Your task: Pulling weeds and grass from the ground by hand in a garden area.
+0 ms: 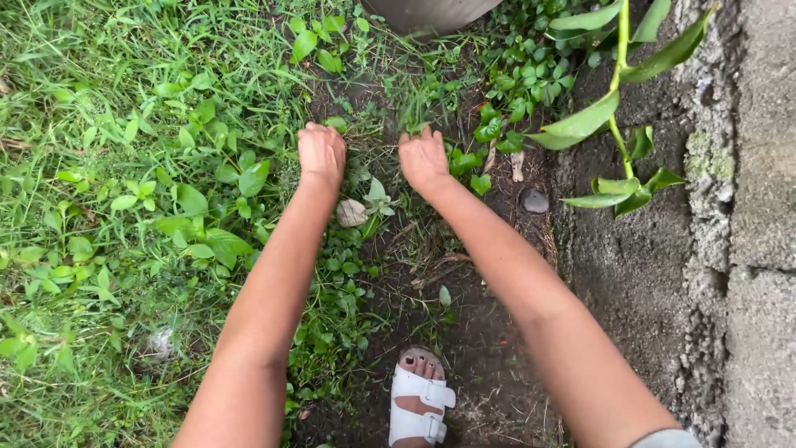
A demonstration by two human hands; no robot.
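At the upper middle of the frame, my left hand [321, 152] and right hand [423, 158] press fingers-down into low weeds [373, 108]; I cannot tell whether either grips anything. My white sandal [419, 406] stands below.

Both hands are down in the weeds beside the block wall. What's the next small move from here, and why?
Probably a short, steady pull back toward the body. The left hand and right hand are both curled, knuckles up, down in the low weeds on the bare soil, so each grip looks closed on stems, though the fingers are hidden. The sandalled foot is planted behind them.
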